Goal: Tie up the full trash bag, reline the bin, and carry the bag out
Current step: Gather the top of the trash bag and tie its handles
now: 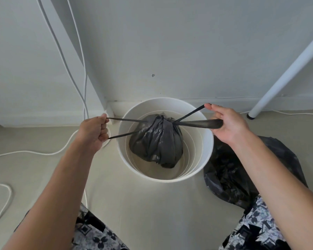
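A full dark grey trash bag (156, 141) sits inside a round white bin (204, 156) on the floor, its top gathered at a knot in the middle. My left hand (94, 130) is left of the bin, fist closed on two thin strands of the bag's ties, which are stretched taut. On the bin's right, my right hand (226, 123) pinches one thin strand between fingertips and grips a wider flattened strip of the bag. Both pull outward from the knot.
A second black plastic bag (229, 181) lies crumpled on the floor right of the bin. White cables (34, 152) trail across the floor at left and up the wall. A white table leg (278, 82) slants at right. The wall stands just behind the bin.
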A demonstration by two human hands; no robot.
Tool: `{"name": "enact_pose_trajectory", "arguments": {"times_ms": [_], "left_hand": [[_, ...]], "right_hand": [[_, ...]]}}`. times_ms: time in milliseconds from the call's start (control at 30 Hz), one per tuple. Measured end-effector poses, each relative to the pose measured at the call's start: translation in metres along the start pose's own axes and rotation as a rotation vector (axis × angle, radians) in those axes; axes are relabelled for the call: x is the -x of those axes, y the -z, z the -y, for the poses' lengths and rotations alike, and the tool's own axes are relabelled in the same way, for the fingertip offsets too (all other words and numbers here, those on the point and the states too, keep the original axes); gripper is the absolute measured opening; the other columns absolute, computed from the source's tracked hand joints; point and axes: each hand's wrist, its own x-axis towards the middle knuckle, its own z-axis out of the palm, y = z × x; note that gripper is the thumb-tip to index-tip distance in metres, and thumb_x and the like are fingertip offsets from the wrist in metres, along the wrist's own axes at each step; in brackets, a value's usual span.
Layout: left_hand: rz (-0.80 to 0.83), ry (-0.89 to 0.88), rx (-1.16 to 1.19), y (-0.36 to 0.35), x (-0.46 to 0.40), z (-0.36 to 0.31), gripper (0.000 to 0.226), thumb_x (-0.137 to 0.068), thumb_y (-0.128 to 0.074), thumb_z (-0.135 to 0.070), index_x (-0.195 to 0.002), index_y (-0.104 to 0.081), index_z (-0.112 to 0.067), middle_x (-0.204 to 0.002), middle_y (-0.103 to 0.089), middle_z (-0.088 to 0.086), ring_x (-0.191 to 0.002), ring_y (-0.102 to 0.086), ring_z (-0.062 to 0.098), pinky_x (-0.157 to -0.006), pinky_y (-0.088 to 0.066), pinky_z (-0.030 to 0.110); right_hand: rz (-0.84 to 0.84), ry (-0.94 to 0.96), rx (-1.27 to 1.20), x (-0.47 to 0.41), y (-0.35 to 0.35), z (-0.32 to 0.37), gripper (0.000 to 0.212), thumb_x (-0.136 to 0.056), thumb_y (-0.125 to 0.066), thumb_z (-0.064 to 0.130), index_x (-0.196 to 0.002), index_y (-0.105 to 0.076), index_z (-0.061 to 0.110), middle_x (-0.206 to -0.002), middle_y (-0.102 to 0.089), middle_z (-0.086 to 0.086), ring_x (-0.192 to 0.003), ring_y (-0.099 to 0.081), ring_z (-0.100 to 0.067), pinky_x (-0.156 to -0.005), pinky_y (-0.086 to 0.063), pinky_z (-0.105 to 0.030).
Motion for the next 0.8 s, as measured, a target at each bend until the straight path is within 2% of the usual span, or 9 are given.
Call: {"name": "enact_pose_trajectory", "arguments": {"times_ms": [167,267,333,400,467,567,667,733,800], "left_hand": [[-0.033,0.055,-0.017,0.009,-0.008,0.000,0.031,-0.098,-0.048,-0.016,-0.067,-0.046,-0.012,-0.031,-0.025,-0.012,-0.024,-0.018,0.003,-0.031,-0.012,0.011],[-0.052,0.053,-0.034,0.008,-0.011,0.002,0.030,-0.097,-0.049,-0.015,-0.068,-0.046,-0.011,-0.030,-0.024,-0.012,-0.024,-0.018,0.003,-0.031,-0.011,0.010],[-0.061,0.026,-0.060,0.007,-0.011,0.003,0.030,-0.097,-0.049,-0.016,-0.068,-0.047,-0.012,-0.031,-0.024,-0.013,-0.025,-0.018,0.003,-0.031,-0.012,0.010],[-0.020,0.000,-0.054,0.007,-0.009,0.003,0.028,-0.098,-0.048,-0.017,-0.070,-0.048,-0.012,-0.034,-0.025,-0.013,-0.027,-0.019,0.003,-0.030,-0.015,0.010],[0.050,-0.010,-0.040,0.007,-0.008,-0.001,0.025,-0.099,-0.048,-0.020,-0.074,-0.049,-0.012,-0.038,-0.026,-0.012,-0.030,-0.021,0.004,-0.030,-0.019,0.012],[0.173,-0.031,-0.033,0.006,-0.002,-0.008,0.021,-0.098,-0.050,-0.023,-0.080,-0.052,-0.012,-0.044,-0.028,-0.010,-0.037,-0.032,0.007,-0.034,-0.033,0.018],[0.311,-0.089,-0.030,-0.005,0.008,-0.012,0.020,-0.097,-0.051,-0.025,-0.085,-0.058,-0.010,-0.048,-0.039,-0.007,-0.049,-0.050,0.012,-0.046,-0.048,0.025],[0.410,-0.137,-0.067,-0.017,0.017,-0.014,0.021,-0.098,-0.050,-0.023,-0.094,-0.064,-0.008,-0.057,-0.052,-0.004,-0.064,-0.060,0.015,-0.057,-0.055,0.030],[0.506,-0.200,-0.109,-0.032,0.026,-0.015,0.021,-0.098,-0.050,-0.019,-0.098,-0.068,-0.008,-0.070,-0.062,-0.002,-0.078,-0.063,0.017,-0.066,-0.056,0.030]], "right_hand": [[-0.089,0.012,0.059,-0.006,0.006,0.003,0.015,-0.092,-0.066,0.017,-0.095,-0.079,0.010,-0.061,-0.028,0.004,-0.057,-0.033,-0.014,-0.076,-0.054,-0.031],[-0.120,0.024,0.065,-0.007,0.009,0.005,0.014,-0.091,-0.066,0.017,-0.088,-0.079,0.012,-0.060,-0.027,0.004,-0.042,-0.035,-0.010,-0.064,-0.052,-0.025],[-0.108,0.030,0.057,-0.005,0.008,0.002,0.015,-0.093,-0.065,0.018,-0.093,-0.078,0.012,-0.055,-0.026,0.006,-0.039,-0.034,-0.009,-0.065,-0.050,-0.024],[-0.074,0.052,0.029,-0.005,0.007,0.002,0.016,-0.094,-0.063,0.019,-0.097,-0.078,0.012,-0.048,-0.026,0.009,-0.036,-0.032,-0.009,-0.070,-0.049,-0.022],[-0.024,0.098,0.030,-0.004,0.006,0.004,0.017,-0.095,-0.062,0.020,-0.097,-0.077,0.013,-0.045,-0.029,0.011,-0.039,-0.029,-0.008,-0.061,-0.043,-0.017],[0.051,0.217,0.096,-0.003,-0.002,0.009,0.019,-0.096,-0.059,0.019,-0.095,-0.077,0.014,-0.051,-0.046,0.012,-0.047,-0.035,-0.005,-0.054,-0.031,-0.016],[0.104,0.432,0.284,0.005,-0.015,0.005,0.018,-0.093,-0.063,0.024,-0.087,-0.079,0.023,-0.066,-0.061,0.009,-0.057,-0.049,-0.002,-0.057,-0.036,-0.017],[0.183,0.581,0.549,0.015,-0.026,-0.004,0.016,-0.090,-0.065,0.042,-0.094,-0.076,0.032,-0.079,-0.071,0.013,-0.068,-0.062,0.001,-0.068,-0.042,-0.019],[0.292,0.646,0.814,0.026,-0.037,-0.014,0.030,-0.086,-0.064,0.057,-0.109,-0.070,0.038,-0.097,-0.073,0.021,-0.084,-0.071,-0.003,-0.073,-0.055,-0.025]]}}
